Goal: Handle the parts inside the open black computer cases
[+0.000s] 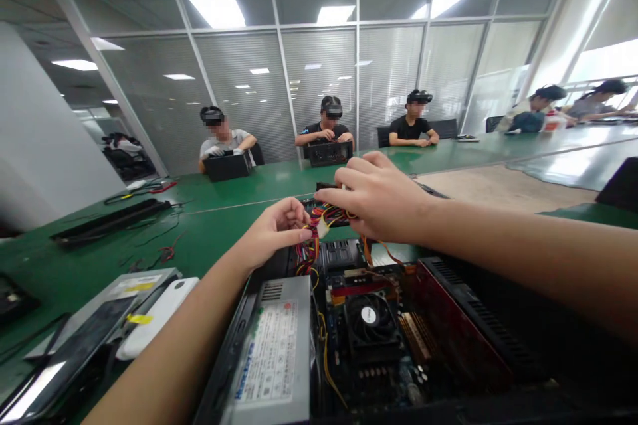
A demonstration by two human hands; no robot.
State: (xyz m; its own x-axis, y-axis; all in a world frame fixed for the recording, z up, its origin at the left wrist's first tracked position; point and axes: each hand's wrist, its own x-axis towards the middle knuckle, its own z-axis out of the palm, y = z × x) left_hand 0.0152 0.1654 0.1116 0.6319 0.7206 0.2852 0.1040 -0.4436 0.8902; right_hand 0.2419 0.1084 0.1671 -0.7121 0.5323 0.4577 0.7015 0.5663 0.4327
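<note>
An opened computer case (239, 339) lies before me, its inside facing up. My left hand (279, 232) is at its far end, thumb and curled fingers closed on a bundle of red, yellow and black power cables (308, 254). A white plastic connector (323, 227) sticks out beside the thumb. My right hand (381, 196) bends over the same bundle from the right, fingers closed around its upper part; the thumb is hidden. Inside the case are a silver power supply (274, 352), a black CPU fan (371, 319), memory sticks (416, 335) and a dark red card (458, 319).
On the green table (199, 239) at left lie a silver drive (144, 282), a white device (164, 319) and a long black panel (112, 222). Across the table, people sit; two handle black cases (229, 167). A dark object (621, 182) stands at right.
</note>
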